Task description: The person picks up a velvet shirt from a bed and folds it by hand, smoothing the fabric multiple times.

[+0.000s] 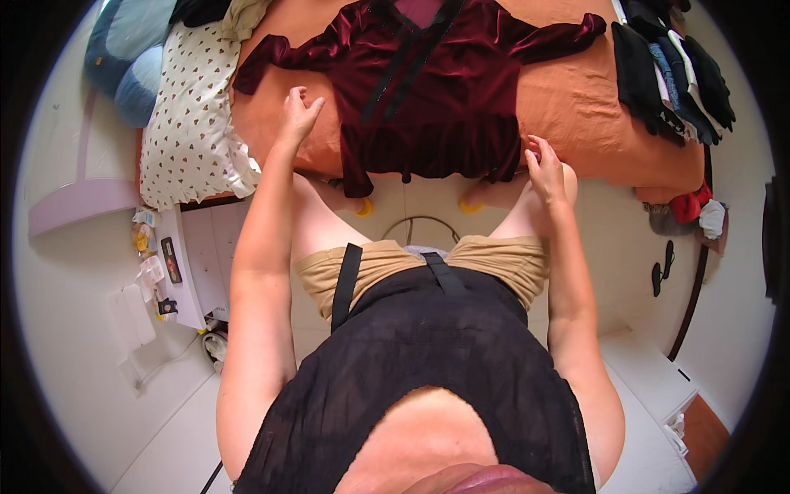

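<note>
A dark red velvet top (444, 92) lies spread on the orange bed sheet (568, 99), its sleeves out to both sides and its hem hanging over the near bed edge. Black trim runs along its neckline, with two dark strips down the front. My left hand (299, 117) hovers beside the top's left side, below the left sleeve, its fingers apart and holding nothing. By the lower right corner of the hem is my right hand (544, 167), also empty with loosely curled, parted fingers, close above my knee.
A heart-patterned pillow (191, 117) and a blue plush toy (133, 74) are at the left. Folded clothes (673, 80) lie in a row at the bed's right end. A white bedside cabinet (188, 272) stands left; black slippers (663, 272) lie on the floor at right.
</note>
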The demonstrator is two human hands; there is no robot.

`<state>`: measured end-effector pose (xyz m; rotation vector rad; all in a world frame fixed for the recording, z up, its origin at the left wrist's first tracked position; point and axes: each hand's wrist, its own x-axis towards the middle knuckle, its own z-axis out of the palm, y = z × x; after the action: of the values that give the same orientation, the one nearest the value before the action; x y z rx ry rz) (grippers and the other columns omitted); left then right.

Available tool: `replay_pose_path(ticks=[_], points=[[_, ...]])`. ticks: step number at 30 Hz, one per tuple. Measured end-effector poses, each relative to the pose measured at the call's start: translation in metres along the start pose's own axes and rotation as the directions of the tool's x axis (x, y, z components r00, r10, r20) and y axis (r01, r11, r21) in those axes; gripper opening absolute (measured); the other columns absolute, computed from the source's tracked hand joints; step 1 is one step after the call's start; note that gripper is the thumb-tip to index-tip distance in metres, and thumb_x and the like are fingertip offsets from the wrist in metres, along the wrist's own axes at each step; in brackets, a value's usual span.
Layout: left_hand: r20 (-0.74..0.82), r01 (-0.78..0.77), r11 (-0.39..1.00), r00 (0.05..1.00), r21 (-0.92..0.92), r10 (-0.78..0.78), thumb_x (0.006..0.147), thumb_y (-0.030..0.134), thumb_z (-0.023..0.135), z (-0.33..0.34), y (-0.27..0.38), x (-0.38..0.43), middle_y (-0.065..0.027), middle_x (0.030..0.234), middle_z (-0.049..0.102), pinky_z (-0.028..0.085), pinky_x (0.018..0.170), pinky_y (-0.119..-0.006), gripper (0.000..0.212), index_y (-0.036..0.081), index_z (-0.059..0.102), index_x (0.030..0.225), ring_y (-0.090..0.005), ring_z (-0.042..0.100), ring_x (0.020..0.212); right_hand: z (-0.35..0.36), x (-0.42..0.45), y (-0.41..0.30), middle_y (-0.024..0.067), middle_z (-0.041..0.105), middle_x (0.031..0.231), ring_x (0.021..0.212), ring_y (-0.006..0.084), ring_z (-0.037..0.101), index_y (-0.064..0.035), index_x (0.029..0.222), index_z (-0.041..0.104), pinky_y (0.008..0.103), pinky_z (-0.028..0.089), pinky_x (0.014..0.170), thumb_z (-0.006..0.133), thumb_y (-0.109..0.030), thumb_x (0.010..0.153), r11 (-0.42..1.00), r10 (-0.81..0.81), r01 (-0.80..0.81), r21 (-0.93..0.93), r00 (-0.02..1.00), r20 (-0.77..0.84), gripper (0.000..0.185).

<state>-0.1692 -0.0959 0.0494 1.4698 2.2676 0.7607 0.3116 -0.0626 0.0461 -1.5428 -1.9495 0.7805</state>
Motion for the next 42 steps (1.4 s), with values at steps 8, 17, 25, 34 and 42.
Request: replay_pose_path(ticks=[8, 17, 25, 34, 42], points=[[-0.062, -0.052, 0.967, 0.996, 0.25, 0.07, 0.076, 0.033, 0.064, 0.012, 0.005, 0.086, -0.0159, 0.129, 0.04, 0.039, 0.094, -0.039, 0.063, 0.003, 0.037, 0.125, -0.0305, 0.043, 0.117, -0.014, 0.069, -0.01, 0.0157, 0.054, 0.106, 0.082, 0.0238, 0.061, -0.0036, 0.112, 0.052, 0.032, 0.049, 0.073, 0.055, -0.008, 0.083, 0.996, -0.081, 0.079, -0.046, 0.995, -0.05, 0.03], [0.126, 0.062, 0.894, 0.983, 0.445, -0.131, 0.078, 0.029, 0.062, 0.016, 0.002, 0.125, -0.0153, 0.106, 0.058, 0.047, 0.076, -0.044, 0.046, 0.011, 0.043, 0.115, -0.0324, 0.058, 0.094, -0.006, 0.184, 0.014, 0.0137, 0.051, 0.117, 0.088, 0.0213, 0.059, -0.0052, 0.12, 0.047, 0.0307, 0.047, 0.082, 0.055, -0.007, 0.082, 0.939, -0.273, 0.24, -0.246, 0.956, -0.108, 0.039], [-0.18, 0.08, 0.761, 0.982, 0.644, 0.049, 0.078, 0.015, 0.048, -0.042, -0.08, 0.135, -0.0159, 0.093, 0.061, 0.047, 0.066, -0.049, 0.033, 0.012, 0.048, 0.11, -0.0363, 0.059, 0.083, 0.004, 0.234, -0.004, 0.0128, 0.052, 0.115, 0.088, 0.0249, 0.058, -0.0074, 0.113, 0.051, 0.0349, 0.048, 0.08, 0.058, -0.009, 0.078, 0.905, -0.295, 0.279, -0.322, 0.956, -0.001, 0.036], [-0.169, -0.199, 0.859, 0.936, 0.472, 0.31, 0.076, 0.021, 0.049, -0.025, 0.044, 0.169, -0.0186, 0.113, 0.053, 0.046, 0.08, -0.045, 0.043, 0.009, 0.045, 0.118, -0.0367, 0.054, 0.099, -0.042, 0.242, -0.005, 0.0114, 0.061, 0.086, 0.077, 0.0256, 0.059, -0.0096, 0.104, 0.057, 0.0347, 0.048, 0.068, 0.056, -0.013, 0.081, 0.901, -0.297, 0.239, -0.363, 0.948, -0.114, 0.023], [0.105, -0.654, 0.756, 0.75, -0.026, 0.653, 0.08, 0.016, 0.06, 0.1, 0.204, 0.179, -0.0078, 0.119, 0.052, 0.046, 0.085, -0.035, 0.046, 0.015, 0.045, 0.123, -0.0272, 0.055, 0.102, -0.123, 0.324, 0.087, 0.0159, 0.06, 0.105, 0.102, 0.0313, 0.054, -0.0086, 0.122, 0.046, 0.0399, 0.043, 0.085, 0.057, -0.028, 0.078, 0.837, -0.066, -0.149, -0.526, 0.927, -0.368, 0.05]])
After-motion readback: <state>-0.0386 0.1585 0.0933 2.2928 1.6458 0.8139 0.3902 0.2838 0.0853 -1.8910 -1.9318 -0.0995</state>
